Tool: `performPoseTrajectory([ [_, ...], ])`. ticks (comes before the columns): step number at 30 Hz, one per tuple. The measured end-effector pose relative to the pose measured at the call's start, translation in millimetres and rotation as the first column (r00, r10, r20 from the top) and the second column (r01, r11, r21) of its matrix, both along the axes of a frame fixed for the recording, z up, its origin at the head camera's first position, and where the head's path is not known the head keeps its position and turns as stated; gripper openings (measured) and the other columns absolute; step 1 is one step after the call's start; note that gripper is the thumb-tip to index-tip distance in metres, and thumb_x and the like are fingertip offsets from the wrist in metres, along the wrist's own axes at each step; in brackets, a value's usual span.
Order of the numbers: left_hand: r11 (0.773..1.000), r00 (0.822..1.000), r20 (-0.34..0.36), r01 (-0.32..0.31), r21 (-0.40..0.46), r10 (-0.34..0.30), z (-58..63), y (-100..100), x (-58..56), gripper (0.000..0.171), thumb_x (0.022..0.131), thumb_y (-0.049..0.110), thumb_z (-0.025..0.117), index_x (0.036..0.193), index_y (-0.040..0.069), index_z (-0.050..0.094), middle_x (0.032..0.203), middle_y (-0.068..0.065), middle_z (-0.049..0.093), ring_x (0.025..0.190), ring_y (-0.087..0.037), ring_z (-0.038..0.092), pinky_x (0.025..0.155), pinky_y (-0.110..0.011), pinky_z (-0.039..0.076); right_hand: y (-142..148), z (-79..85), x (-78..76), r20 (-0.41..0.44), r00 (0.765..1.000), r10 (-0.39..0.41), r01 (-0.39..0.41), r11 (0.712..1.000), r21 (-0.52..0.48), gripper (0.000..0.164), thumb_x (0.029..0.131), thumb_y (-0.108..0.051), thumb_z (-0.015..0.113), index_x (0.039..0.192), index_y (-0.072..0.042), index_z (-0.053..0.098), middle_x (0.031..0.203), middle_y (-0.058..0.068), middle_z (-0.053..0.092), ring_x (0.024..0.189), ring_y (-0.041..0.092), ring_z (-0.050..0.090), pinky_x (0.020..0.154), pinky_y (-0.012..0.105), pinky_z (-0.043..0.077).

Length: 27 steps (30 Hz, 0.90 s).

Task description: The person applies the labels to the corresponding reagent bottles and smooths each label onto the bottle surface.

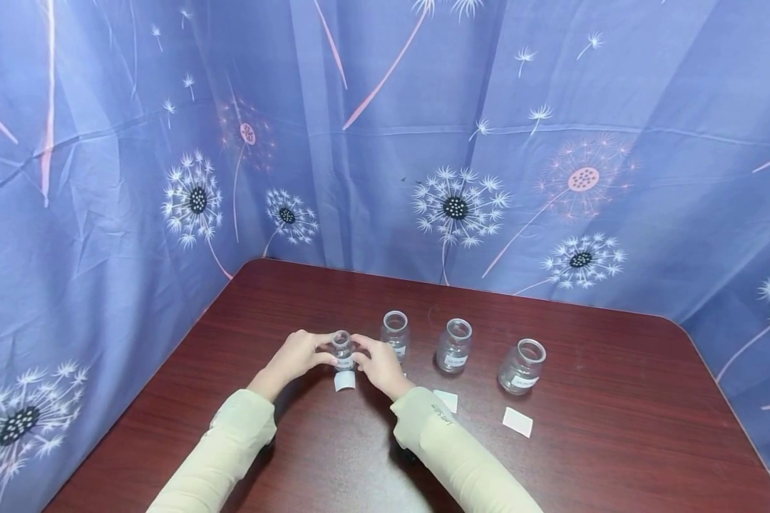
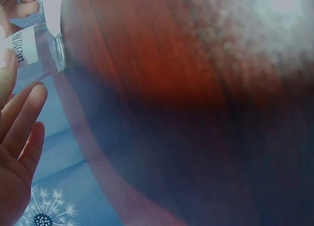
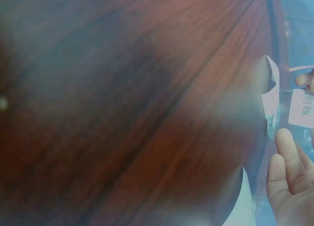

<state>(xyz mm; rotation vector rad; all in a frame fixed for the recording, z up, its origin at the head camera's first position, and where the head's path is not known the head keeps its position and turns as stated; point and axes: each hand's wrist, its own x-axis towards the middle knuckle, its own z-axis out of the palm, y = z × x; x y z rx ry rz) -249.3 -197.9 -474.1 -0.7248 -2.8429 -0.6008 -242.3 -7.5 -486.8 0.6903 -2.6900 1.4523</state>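
A small clear glass jar [image 1: 342, 343] stands between both hands at the left of the table. My left hand [image 1: 295, 358] holds it from the left side, thumb and finger against the glass. From the right, my right hand [image 1: 383, 365] grips the same jar with its thumb and fingertips. A white label [image 2: 24, 45] with handwriting is on the jar's side; in the right wrist view part of that label [image 3: 301, 108] shows near the right hand's fingers. Just in front of the jar lies a slightly curled white paper piece [image 1: 344, 380].
Three more labelled glass jars, a near one [image 1: 394, 329], a middle one [image 1: 454, 345] and a far-right one [image 1: 522, 367], stand to the right. White paper pieces, such as this slip [image 1: 517, 422], lie before them. A blue dandelion-print curtain [image 1: 372, 178] borders the brown table [image 1: 590, 427].
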Motion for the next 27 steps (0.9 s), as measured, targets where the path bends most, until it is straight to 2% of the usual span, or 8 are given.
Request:
performPoseTrajectory([
  [4, 1.0, 1.0, -0.026, -0.005, 0.007, 0.005, -0.3, 0.6, 0.1, 0.047, 0.067, 0.034, 0.07, 0.11, 0.018, 0.063, 0.076, 0.004, 0.07, 0.072, -0.008, 0.063, 0.066, -0.026, 0.049, 0.5, 1.0, -0.3, 0.005, 1.0, -0.01, 0.01, 1.0, 0.01, 0.035, 0.083, -0.005, 0.057, 0.118, -0.004, 0.055, 0.09, 0.012, 0.067, 0.059, 0.014, 0.063, 0.054, 0.013, 0.044],
  [8, 1.0, 1.0, -0.024, -0.003, 0.009, 0.003, -1.0, -0.4, 1.1, 0.048, 0.068, 0.035, 0.069, 0.113, 0.02, 0.06, 0.077, 0.005, 0.069, 0.072, -0.008, 0.063, 0.067, -0.026, 0.049, 0.9, 0.8, -0.6, -0.015, 1.0, -0.009, 0.009, 0.999, 0.034, 0.035, 0.083, -0.006, 0.057, 0.117, -0.005, 0.055, 0.09, 0.011, 0.068, 0.059, 0.013, 0.062, 0.054, 0.015, 0.045],
  [12, 1.0, 1.0, -0.013, 0.016, 0.0, -0.016, -2.5, -2.4, 2.9, 0.054, 0.068, 0.034, 0.071, 0.118, 0.02, 0.056, 0.079, 0.006, 0.069, 0.073, -0.008, 0.064, 0.068, -0.028, 0.049, 1.5, 1.2, -0.9, -0.073, 0.997, -0.005, 0.013, 0.995, 0.104, 0.036, 0.081, -0.011, 0.061, 0.116, -0.008, 0.055, 0.09, 0.007, 0.068, 0.07, 0.014, 0.063, 0.064, 0.022, 0.047],
  [15, 0.999, 0.999, -0.028, 0.029, -0.027, -0.03, -4.4, -4.0, 3.0, 0.057, 0.067, 0.033, 0.071, 0.12, 0.02, 0.053, 0.078, 0.006, 0.069, 0.072, -0.008, 0.064, 0.068, -0.028, 0.049, 1.6, 1.1, -1.6, -0.104, 0.994, 0.013, 0.005, 0.986, 0.164, 0.04, 0.079, -0.013, 0.064, 0.117, -0.009, 0.052, 0.09, 0.006, 0.067, 0.081, 0.016, 0.063, 0.073, 0.028, 0.047],
  [19, 0.996, 0.993, -0.104, 0.038, -0.079, -0.046, -6.5, -4.7, 0.4, 0.055, 0.067, 0.034, 0.07, 0.117, 0.018, 0.054, 0.073, 0.006, 0.068, 0.067, -0.007, 0.063, 0.064, -0.026, 0.048, 2.1, 1.4, -2.5, -0.116, 0.992, 0.047, -0.016, 0.968, 0.251, 0.049, 0.077, -0.012, 0.065, 0.123, -0.01, 0.046, 0.092, 0.005, 0.066, 0.086, 0.018, 0.062, 0.077, 0.032, 0.047],
  [22, 0.993, 0.987, -0.149, 0.035, -0.115, -0.052, -6.7, -4.8, -1.3, 0.053, 0.066, 0.036, 0.069, 0.114, 0.018, 0.056, 0.069, 0.007, 0.067, 0.063, -0.006, 0.061, 0.06, -0.026, 0.047, 2.2, 2.0, -2.0, -0.137, 0.988, 0.065, -0.019, 0.949, 0.314, 0.054, 0.077, -0.012, 0.065, 0.126, -0.011, 0.043, 0.094, 0.004, 0.066, 0.088, 0.017, 0.061, 0.077, 0.031, 0.047],
  [27, 0.985, 0.986, -0.154, 0.031, -0.169, -0.057, -5.8, -4.8, -1.4, 0.053, 0.066, 0.039, 0.068, 0.114, 0.02, 0.056, 0.068, 0.007, 0.066, 0.061, -0.007, 0.06, 0.058, -0.027, 0.047, 1.9, 0.8, -1.1, -0.184, 0.98, 0.072, -0.002, 0.934, 0.358, 0.052, 0.077, -0.013, 0.066, 0.122, -0.012, 0.041, 0.096, 0.004, 0.066, 0.087, 0.018, 0.062, 0.073, 0.03, 0.048],
])
